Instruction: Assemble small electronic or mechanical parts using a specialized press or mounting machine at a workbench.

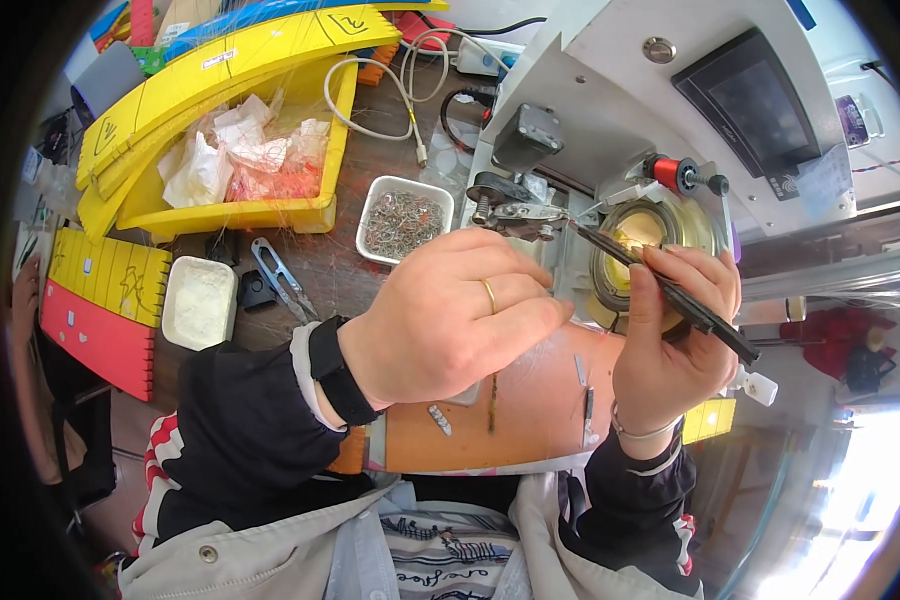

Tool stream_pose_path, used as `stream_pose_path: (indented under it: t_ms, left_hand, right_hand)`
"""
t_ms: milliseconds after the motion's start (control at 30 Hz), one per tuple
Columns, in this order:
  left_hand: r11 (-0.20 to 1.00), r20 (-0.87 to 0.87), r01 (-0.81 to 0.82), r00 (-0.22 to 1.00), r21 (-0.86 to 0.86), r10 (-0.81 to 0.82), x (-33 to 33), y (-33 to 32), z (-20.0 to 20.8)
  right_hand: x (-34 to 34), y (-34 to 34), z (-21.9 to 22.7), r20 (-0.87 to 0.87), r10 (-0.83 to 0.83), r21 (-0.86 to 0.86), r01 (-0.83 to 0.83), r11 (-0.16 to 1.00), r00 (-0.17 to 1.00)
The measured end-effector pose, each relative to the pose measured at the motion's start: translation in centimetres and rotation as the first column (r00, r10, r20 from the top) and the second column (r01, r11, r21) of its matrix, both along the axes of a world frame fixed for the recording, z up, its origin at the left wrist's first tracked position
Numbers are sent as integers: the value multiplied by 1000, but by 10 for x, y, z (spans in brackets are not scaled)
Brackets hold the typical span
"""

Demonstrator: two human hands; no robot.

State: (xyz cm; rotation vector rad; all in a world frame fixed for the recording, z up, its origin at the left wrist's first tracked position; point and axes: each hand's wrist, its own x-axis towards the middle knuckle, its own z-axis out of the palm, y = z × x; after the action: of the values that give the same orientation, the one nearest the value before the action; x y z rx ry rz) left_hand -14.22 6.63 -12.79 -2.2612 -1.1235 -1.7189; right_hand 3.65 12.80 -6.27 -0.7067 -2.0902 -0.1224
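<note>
My left hand [460, 315], with a ring and a black wristband, is in front of the machine. Its fingers are curled and drawn together; whatever they may pinch is hidden. In my right hand [670, 345] is a long, slim black tool that looks like tweezers [685, 300], slanting up and left. Its tip ends close to the machine's small metal clamp [530, 215]. Behind the right fingers is a round metal ring [610, 270] with a lit yellowish centre. A red thread spool [672, 173] sits on the machine above it.
Left of the clamp is a white tray [365, 225] of small metal hooks. Further left are a tub of white powder [198, 305], blue-handled snips [275, 270] and a yellow bin [330, 205] with paper and red strands. Small tools [587, 410] lie on the orange board [540, 440].
</note>
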Motion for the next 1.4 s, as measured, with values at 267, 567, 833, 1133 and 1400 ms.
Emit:
stream_pose_path:
  t_ms: [267, 567, 833, 1133, 1400]
  left_hand:
    - [986, -189, 111, 973, -127, -134, 2, -8, 3]
    - [945, 127, -235, 955, -229, 268, -39, -13, 34]
    - [610, -323, -791, 591, -53, 739, -134, -26, 25]
    - [93, -346, -664, 498, -742, 795, -166, -101, 60]
    - [644, -217, -562, 815, -519, 537, -130, -108, 87]
  right_hand:
    - [5, -2, -9, -527, 53, -296, -241, 924, 848]
    - [108, -73, -11, -418, 35, -245, -150, 958, 908]
    - [99, -84, -84, 138, 137, -607, -25, 794, 981]
    - [170, -77, -68, 208, -263, -718, 330, 613, 942]
    - [197, -60, -69, 256, -437, -469, 506, 724, 862]
